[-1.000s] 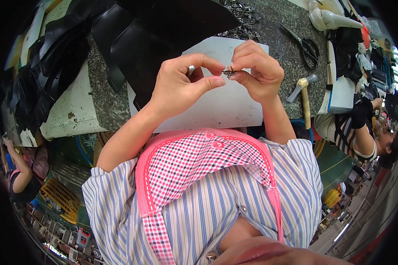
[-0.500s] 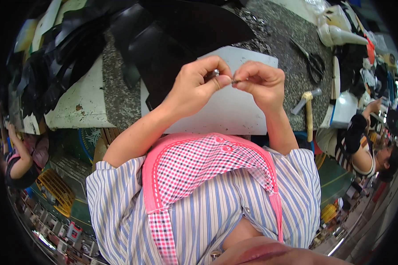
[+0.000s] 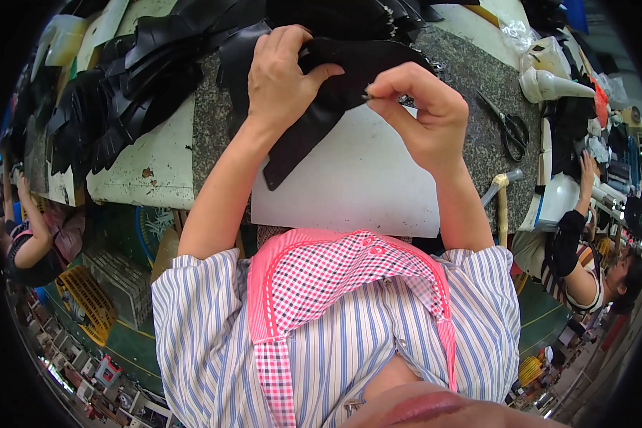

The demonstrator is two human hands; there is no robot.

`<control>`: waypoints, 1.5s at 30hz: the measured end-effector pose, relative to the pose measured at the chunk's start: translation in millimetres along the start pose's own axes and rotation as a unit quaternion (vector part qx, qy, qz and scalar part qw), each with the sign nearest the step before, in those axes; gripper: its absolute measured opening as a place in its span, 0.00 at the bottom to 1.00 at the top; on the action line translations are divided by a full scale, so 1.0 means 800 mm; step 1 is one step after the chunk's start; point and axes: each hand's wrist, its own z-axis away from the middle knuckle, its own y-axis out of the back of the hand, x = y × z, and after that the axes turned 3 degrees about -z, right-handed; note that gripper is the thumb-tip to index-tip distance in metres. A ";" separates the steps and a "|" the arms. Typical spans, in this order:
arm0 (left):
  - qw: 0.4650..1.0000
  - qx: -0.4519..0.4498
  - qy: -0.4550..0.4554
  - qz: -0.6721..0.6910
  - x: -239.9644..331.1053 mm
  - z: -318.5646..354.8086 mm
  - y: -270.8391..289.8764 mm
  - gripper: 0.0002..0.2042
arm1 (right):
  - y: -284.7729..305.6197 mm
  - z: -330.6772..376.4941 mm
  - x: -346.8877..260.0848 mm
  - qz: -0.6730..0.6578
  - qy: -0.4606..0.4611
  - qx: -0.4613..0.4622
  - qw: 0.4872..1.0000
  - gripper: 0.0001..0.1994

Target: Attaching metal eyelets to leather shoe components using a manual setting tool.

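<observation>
Black leather piece [image 3: 314, 121] clamped between left hand [image 3: 282, 71] and right hand [image 3: 421, 118], over white sheet [image 3: 357, 185]. Matte, curved, tapering downward.

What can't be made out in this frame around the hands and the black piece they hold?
- Head view: whatever the right hand pinches at its fingertips is too small to identify.
- The upper edge of the black leather-like cut piece is hidden under the left hand.
- The heap of black cut pieces blends together at the dark curved rim; no count possible.
- The wooden-handled hammer's head is partly hidden behind the right forearm.
</observation>
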 end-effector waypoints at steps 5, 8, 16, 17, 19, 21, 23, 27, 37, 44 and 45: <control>0.952 -0.246 0.073 0.165 0.032 -0.024 0.051 0.15 | 0.001 -0.006 0.011 -0.036 -0.066 0.062 0.995 0.07; 0.881 -0.387 0.093 0.255 0.039 -0.041 0.062 0.15 | 0.006 -0.004 0.022 -0.067 -0.052 0.068 0.994 0.07; 0.791 -0.435 0.124 0.412 0.029 -0.034 0.039 0.13 | 0.007 -0.002 0.027 -0.024 -0.016 0.086 0.996 0.10; 0.794 -0.437 0.126 0.403 0.029 -0.035 0.038 0.14 | 0.009 -0.002 0.028 -0.043 -0.030 0.080 0.995 0.09; 0.796 -0.439 0.130 0.396 0.031 -0.036 0.038 0.14 | 0.010 0.000 0.028 -0.062 -0.046 0.074 0.994 0.09; 0.806 -0.446 0.112 0.373 0.031 -0.037 0.038 0.14 | 0.011 0.001 0.028 -0.078 -0.063 0.067 0.993 0.09; 0.810 -0.454 0.108 0.356 0.034 -0.039 0.040 0.14 | 0.010 0.002 0.025 -0.081 -0.076 0.063 0.992 0.08; 0.845 -0.482 0.044 0.228 0.047 -0.047 0.049 0.15 | 0.011 0.005 0.026 -0.096 -0.135 0.058 0.985 0.07; 0.915 -0.345 -0.132 0.165 0.060 -0.023 0.054 0.12 | 0.024 0.006 0.009 -0.244 -0.234 -0.012 0.941 0.11; 0.928 -0.297 -0.147 0.170 0.068 -0.010 0.057 0.11 | 0.011 0.021 -0.001 -0.039 -0.154 0.042 0.986 0.08; 0.928 -0.297 -0.148 0.170 0.067 -0.007 0.054 0.11 | 0.006 0.024 -0.002 0.018 -0.125 0.065 0.990 0.09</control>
